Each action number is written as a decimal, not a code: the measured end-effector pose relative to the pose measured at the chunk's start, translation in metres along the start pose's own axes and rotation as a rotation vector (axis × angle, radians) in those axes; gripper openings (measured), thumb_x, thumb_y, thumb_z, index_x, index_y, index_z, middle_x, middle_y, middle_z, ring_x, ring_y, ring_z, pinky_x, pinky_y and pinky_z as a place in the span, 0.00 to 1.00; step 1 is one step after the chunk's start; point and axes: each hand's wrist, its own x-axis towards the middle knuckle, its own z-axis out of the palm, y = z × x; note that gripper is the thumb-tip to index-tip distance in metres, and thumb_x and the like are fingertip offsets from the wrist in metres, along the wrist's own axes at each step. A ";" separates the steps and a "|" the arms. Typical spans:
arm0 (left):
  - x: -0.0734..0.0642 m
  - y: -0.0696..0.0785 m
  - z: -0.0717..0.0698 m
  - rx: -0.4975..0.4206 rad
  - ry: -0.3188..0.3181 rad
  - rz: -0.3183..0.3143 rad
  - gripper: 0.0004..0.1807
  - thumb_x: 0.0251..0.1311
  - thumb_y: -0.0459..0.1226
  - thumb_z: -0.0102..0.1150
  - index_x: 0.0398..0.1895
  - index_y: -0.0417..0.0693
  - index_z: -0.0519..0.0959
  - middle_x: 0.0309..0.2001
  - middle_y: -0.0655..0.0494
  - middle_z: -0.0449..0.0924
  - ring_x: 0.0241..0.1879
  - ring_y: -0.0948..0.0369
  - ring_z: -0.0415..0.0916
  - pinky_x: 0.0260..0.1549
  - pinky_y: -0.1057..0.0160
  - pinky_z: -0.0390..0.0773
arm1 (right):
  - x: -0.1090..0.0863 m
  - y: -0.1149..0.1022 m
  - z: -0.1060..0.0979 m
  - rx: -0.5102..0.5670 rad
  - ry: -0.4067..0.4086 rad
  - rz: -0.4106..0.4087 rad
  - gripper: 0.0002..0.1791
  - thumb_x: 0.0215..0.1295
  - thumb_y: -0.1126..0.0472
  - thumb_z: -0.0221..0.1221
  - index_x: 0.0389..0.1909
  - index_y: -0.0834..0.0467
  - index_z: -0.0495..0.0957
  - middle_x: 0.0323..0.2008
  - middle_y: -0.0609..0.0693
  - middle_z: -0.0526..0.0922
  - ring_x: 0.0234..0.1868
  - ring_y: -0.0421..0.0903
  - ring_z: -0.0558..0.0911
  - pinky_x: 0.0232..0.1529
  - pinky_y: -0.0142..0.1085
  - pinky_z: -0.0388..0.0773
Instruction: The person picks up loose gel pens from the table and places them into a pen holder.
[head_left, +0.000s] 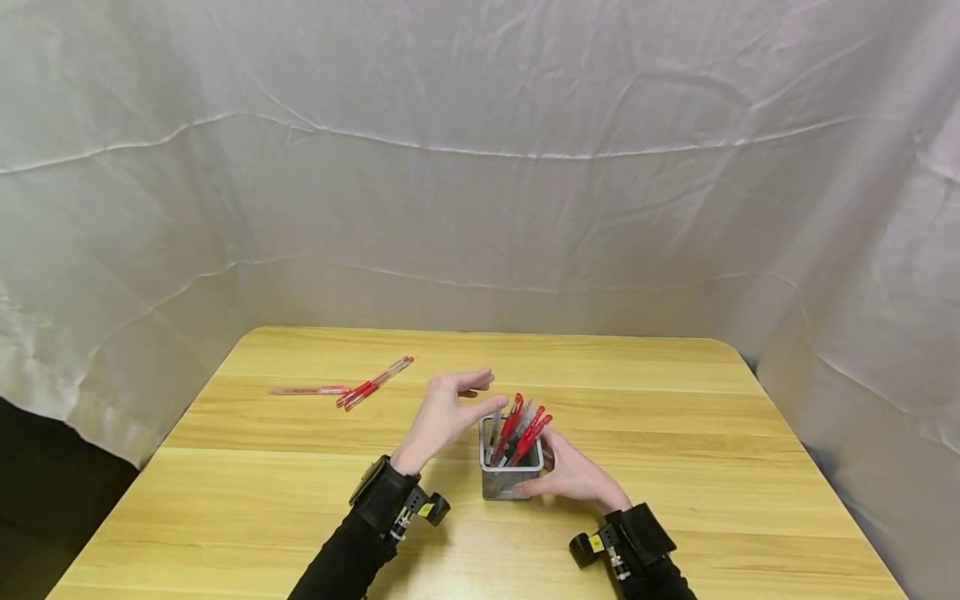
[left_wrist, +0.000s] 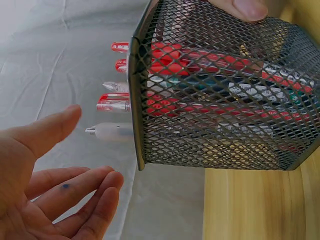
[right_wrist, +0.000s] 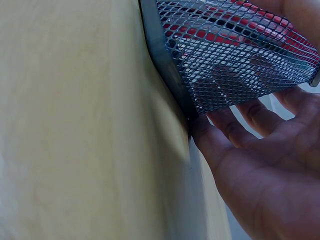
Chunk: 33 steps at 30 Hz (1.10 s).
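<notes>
A metal mesh pen holder (head_left: 501, 485) stands on the table, with several pens upright in it. Red caps (head_left: 534, 435) lean toward its right side, and a pale pen (left_wrist: 112, 131) with a pointed tip rises at the side nearest my left hand. My left hand (head_left: 447, 410) hovers just left of the rim, thumb and fingers apart with nothing between them. On the holder's right side, my right hand (head_left: 576, 477) grips it, thumb across the front and fingers behind. In the right wrist view, fingers (right_wrist: 220, 142) curve round the mesh close to the base.
Left on the table (head_left: 660, 417) lie a red pen (head_left: 309, 390) placed crosswise and two more pens (head_left: 375, 383) side by side at a slant, close to its cap end. Pale cloth (head_left: 480, 208) hangs around the back and sides of the table.
</notes>
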 end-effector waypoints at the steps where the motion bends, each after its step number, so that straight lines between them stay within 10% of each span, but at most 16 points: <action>1: -0.001 -0.001 0.000 -0.011 -0.001 -0.006 0.29 0.60 0.44 0.70 0.62 0.38 0.79 0.56 0.42 0.85 0.54 0.47 0.83 0.54 0.49 0.83 | 0.000 0.000 0.000 0.003 0.002 0.001 0.53 0.54 0.57 0.74 0.75 0.64 0.53 0.66 0.64 0.73 0.66 0.61 0.75 0.68 0.55 0.73; 9: -0.009 -0.015 -0.006 -0.104 0.036 -0.087 0.27 0.64 0.46 0.66 0.64 0.44 0.78 0.58 0.46 0.84 0.58 0.49 0.81 0.58 0.50 0.81 | 0.000 -0.001 0.001 0.013 0.007 0.015 0.53 0.53 0.57 0.74 0.75 0.63 0.53 0.67 0.63 0.73 0.68 0.61 0.73 0.70 0.57 0.70; 33: -0.032 -0.086 -0.040 0.027 0.138 -0.206 0.27 0.67 0.41 0.62 0.66 0.37 0.74 0.69 0.37 0.71 0.72 0.40 0.63 0.73 0.37 0.59 | -0.001 0.000 0.001 0.012 0.002 0.026 0.54 0.54 0.58 0.74 0.75 0.66 0.52 0.66 0.65 0.73 0.67 0.62 0.74 0.68 0.57 0.72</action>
